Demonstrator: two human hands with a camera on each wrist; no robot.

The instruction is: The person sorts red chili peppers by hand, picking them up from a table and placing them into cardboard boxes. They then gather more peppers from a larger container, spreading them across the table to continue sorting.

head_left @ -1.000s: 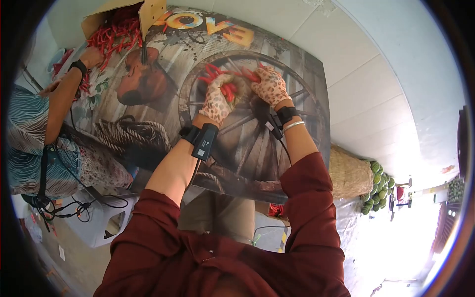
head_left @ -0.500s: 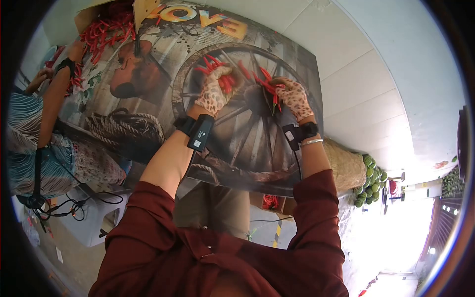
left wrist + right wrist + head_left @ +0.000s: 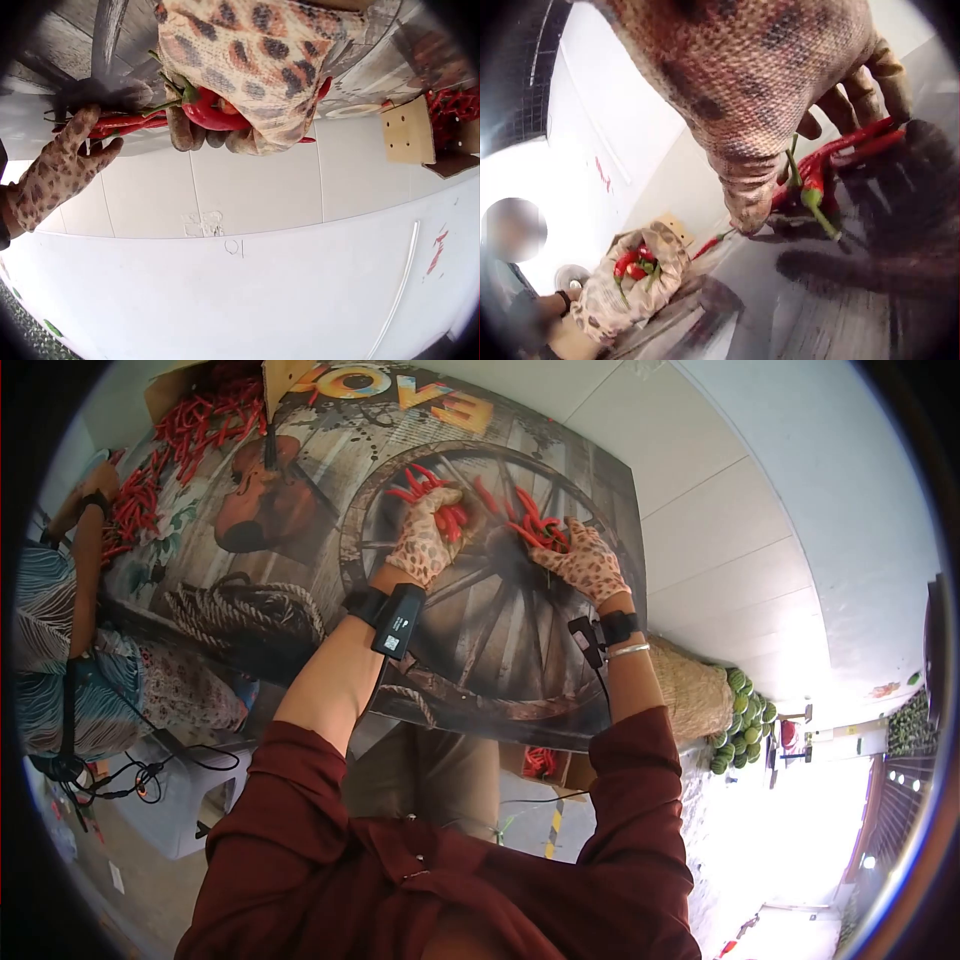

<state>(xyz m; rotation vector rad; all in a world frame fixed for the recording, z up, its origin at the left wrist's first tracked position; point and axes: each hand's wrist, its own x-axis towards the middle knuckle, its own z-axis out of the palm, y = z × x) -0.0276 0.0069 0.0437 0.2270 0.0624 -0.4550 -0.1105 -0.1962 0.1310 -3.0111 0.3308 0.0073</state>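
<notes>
My left hand point(image 3: 424, 547), in a spotted glove, grips a bunch of red chili peppers point(image 3: 453, 523) above the tabletop. Their tips stick out past the hand at the far side, and green stems show in the left wrist view. On the right, my gloved right hand point(image 3: 585, 566) spreads its thumb and fingers around a small group of red chilies point(image 3: 817, 169) on the table. In the right wrist view its fingertips touch down beside these chilies. A single chili point(image 3: 484, 494) lies between the hands.
At the far left, a cardboard box point(image 3: 285, 382) spills a heap of red chilies point(image 3: 205, 425) onto the printed tabletop point(image 3: 480, 660). Another person's arm point(image 3: 88, 545) reaches to chilies at the left edge. A white wall point(image 3: 720, 530) runs along the far side. Below the table sits a box of chilies point(image 3: 540, 762).
My right hand has moved right and toward me with chilies, then spread its fingers around them on the table. My left hand keeps its bunch. The other person's arm has drawn back left.
</notes>
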